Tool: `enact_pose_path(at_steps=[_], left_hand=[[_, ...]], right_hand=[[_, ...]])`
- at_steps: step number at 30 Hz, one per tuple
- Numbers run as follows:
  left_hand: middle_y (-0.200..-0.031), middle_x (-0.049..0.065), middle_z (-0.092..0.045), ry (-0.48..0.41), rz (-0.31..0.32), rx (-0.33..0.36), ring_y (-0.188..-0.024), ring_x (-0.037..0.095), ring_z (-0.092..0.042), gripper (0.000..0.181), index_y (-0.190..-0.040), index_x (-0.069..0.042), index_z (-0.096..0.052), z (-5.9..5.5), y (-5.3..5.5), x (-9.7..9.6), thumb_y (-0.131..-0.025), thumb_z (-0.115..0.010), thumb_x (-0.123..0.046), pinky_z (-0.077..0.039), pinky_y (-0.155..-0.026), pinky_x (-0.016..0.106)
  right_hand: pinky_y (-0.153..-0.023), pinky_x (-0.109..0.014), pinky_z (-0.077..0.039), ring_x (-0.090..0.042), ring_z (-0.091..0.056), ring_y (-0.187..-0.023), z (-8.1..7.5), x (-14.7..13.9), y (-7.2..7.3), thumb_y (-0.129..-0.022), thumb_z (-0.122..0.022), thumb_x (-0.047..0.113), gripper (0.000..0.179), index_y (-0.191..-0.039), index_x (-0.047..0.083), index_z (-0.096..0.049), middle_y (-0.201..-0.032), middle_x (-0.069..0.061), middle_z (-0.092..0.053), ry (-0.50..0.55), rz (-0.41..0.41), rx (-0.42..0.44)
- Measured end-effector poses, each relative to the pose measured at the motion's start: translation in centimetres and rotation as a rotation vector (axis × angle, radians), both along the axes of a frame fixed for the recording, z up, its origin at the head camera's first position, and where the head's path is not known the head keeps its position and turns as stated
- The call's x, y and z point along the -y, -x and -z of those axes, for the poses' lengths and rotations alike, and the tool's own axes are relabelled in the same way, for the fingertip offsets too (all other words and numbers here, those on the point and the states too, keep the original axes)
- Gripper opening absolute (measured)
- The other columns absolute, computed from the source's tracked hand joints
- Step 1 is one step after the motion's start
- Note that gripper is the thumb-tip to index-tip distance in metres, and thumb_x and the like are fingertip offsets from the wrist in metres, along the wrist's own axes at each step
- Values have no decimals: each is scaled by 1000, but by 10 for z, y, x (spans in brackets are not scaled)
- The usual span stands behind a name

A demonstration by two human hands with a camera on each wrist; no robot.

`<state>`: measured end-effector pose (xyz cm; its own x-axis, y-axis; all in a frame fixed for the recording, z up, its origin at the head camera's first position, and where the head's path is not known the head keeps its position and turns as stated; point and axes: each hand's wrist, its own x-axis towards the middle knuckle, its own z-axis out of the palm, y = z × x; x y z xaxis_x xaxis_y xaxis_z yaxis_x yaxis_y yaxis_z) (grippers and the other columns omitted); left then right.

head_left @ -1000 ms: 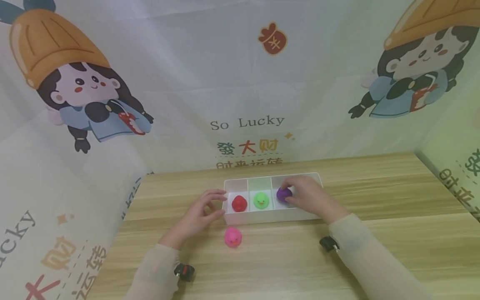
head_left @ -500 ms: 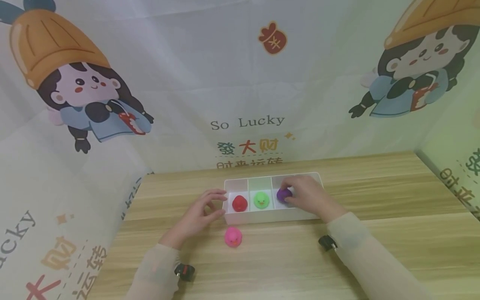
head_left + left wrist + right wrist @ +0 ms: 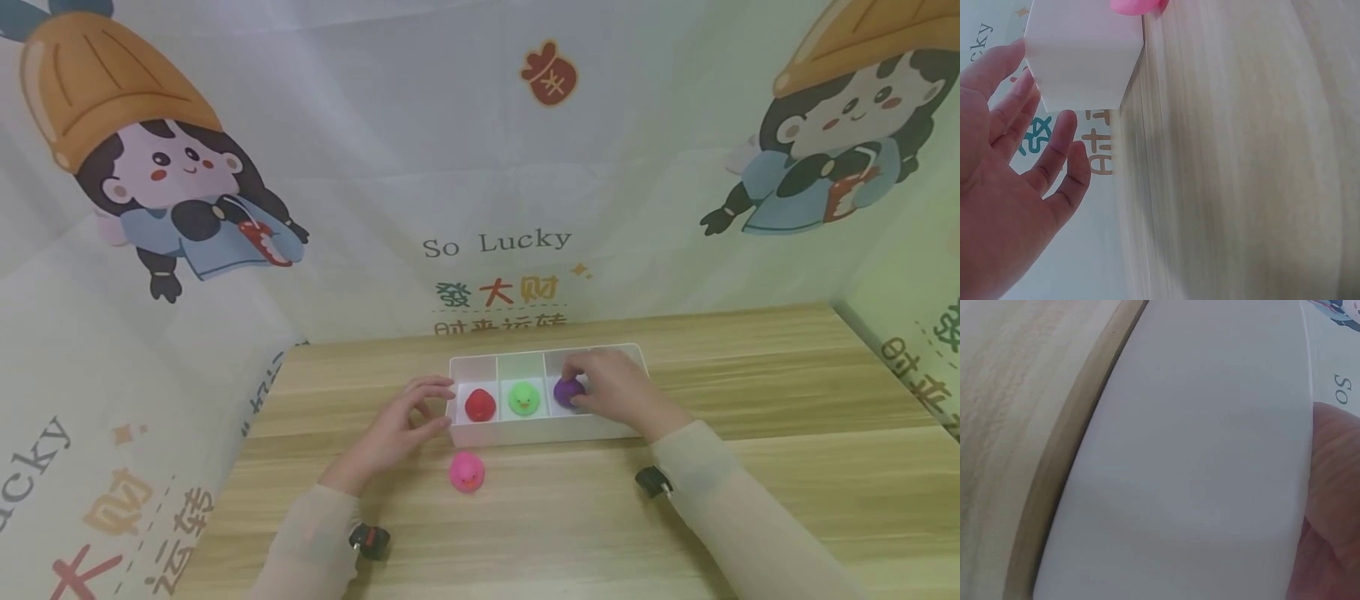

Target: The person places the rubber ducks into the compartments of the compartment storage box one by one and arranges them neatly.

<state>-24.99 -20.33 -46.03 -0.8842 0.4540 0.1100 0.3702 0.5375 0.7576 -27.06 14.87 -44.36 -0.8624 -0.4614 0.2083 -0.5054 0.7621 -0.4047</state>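
Note:
My right hand (image 3: 618, 387) reaches into the right compartment of a white divided box (image 3: 525, 432) and pinches a purple rubber duck (image 3: 567, 392) between thumb and fingers; the hand covers part of it. A red rubber duck (image 3: 480, 406) sits in the left compartment and a green one, a rubber duck (image 3: 523, 399) facing me, in the middle. My left hand (image 3: 397, 429) is at the box's left end, fingers spread and gently bent, fingertips right at its edge. On the table before the box is a pink rubber duck (image 3: 467, 472). In the right wrist view, the box wall (image 3: 1185, 456) hides most of the right hand.
The box stands towards the back of a wood-grain table (image 3: 525, 533). A printed cloth backdrop (image 3: 375, 167) rises behind the table and at both sides. Small black devices, one of them a wrist camera (image 3: 370, 542), are strapped at the sleeves.

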Motion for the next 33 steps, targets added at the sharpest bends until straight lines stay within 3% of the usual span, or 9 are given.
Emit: enact_pose_path(at_steps=[6,14,24,33], left_hand=[[-153,5,-51,-8,9,7,-102,24,-59,38,-132,-7,-64,-1,0,0,-96,-73,-13,-55,-83,37],[-153,0,-50,22,-11,27,-107,25,-58,38,-133,-10,-64,-2,-1,0,-97,-72,-14,-54,-87,39],[-153,5,-51,12,3,-1,-106,26,-59,38,-133,-8,-64,-1,-1,1,-97,-72,-13,-54,-84,36],[-151,7,-52,-4,10,-19,-104,26,-60,37,-131,-7,-65,-1,-1,0,-96,-73,-12,-54,-83,37]], right_hand=[[-95,-48,-56,-30,-72,-102,-4,0,-2,-77,-88,8,24,-95,13,-73,-102,-6,-77,-12,0,15],[-99,-48,-55,-29,-71,-107,-1,0,-3,-81,-86,9,23,-100,12,-73,-104,-5,-77,53,4,50],[-95,-49,-56,-29,-71,-103,0,-2,-8,-81,-85,10,21,-99,12,-75,-104,-6,-77,79,38,-64],[-99,-49,-54,-28,-70,-108,-3,0,-16,-87,-82,13,19,-104,13,-75,-111,-5,-76,87,57,-55]])
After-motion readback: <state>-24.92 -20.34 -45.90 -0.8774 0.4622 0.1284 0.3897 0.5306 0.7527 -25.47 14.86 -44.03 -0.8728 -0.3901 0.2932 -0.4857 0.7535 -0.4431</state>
